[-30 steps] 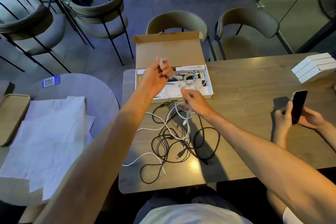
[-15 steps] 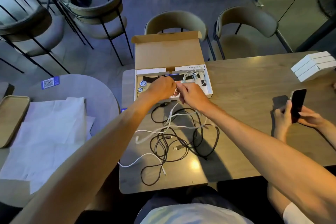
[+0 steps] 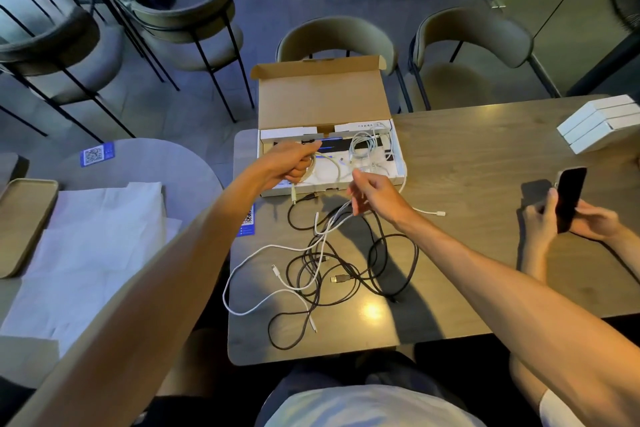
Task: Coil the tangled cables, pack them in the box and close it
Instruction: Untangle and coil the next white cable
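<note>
Cables, black and white, are lying tangled on the wooden table point(image 3: 485, 156) in front of us. Beyond them the cardboard box point(image 3: 322, 97) is sitting open, lid up, with 1 coiled white cable point(image 3: 362, 146) already inside. We are closing our left hand point(image 3: 294, 163) in a fist around loops of a white cable point(image 3: 322, 229), while our right hand point(image 3: 375, 194) is pinching its trailing length loosely. We judge most coiling, packing and closing is remaining.
</note>
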